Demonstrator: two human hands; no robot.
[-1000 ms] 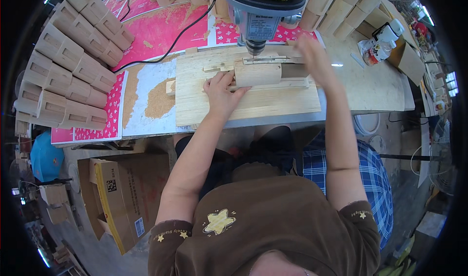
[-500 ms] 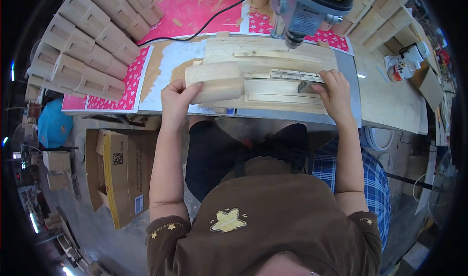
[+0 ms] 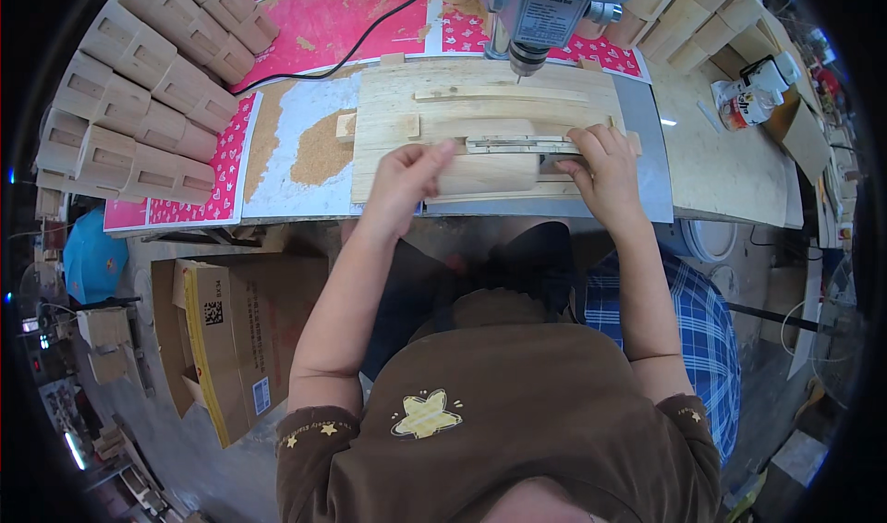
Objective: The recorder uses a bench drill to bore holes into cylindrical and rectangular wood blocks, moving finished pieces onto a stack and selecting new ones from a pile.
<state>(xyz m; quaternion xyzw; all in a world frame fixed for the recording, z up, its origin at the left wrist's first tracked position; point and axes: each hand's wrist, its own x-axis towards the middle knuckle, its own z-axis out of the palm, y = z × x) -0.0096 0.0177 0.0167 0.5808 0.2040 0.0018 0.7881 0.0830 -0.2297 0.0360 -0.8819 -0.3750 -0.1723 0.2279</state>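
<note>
A pale, rounded wooden block [image 3: 490, 174] lies lengthwise on the plank jig [image 3: 388, 167] on the bench. My left hand [image 3: 407, 183] is closed at the block's left end, its thumb and fingers pressed together there. Along the top of the block runs a narrow, light strip with dark slots and marks [image 3: 517, 144]. My right hand [image 3: 602, 174] grips the right end of this strip between thumb and fingers. Beside the right fingertips, at the block's right end, shows part of a small dark metal piece; the fingers cover the rest.
A bench drill [image 3: 528, 56] stands just behind the jig, its bit above the board. Slotted wooden blocks [image 3: 129, 84] are stacked at the left, more [image 3: 688, 15] at the back right. A black cable [image 3: 356, 47] crosses the pink sheet. Sawdust [image 3: 323, 149] lies left of the jig.
The block has moved right and down into the jig, its right end now against the dark piece. The strip, in my right hand, now lies over the block. My left hand followed rightward.
</note>
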